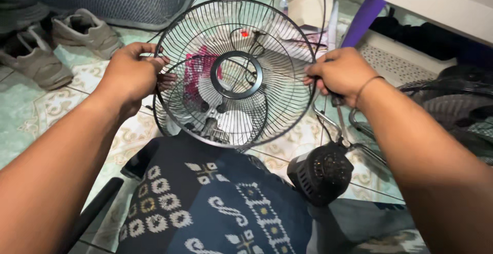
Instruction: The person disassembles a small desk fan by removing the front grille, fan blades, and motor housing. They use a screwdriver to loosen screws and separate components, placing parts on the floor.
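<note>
A round black wire fan guard (pixel 280 25) is held up in front of me, tilted slightly, with a grey ring (pixel 237 74) at its centre. My left hand (pixel 131 71) grips its left rim and my right hand (pixel 341 74) grips its right rim. Behind it, seen through the wires, lies a second smaller wire guard (pixel 179 115) with a white hub. A black fan motor housing (pixel 321 172) lies on the floor below my right wrist.
My lap is covered by dark blue patterned cloth (pixel 215 202). Grey shoes (pixel 56 38) sit at the far left on the patterned tile floor (pixel 46 110). A purple pole (pixel 362 17), another dark fan guard (pixel 452 100) at right and cables lie around.
</note>
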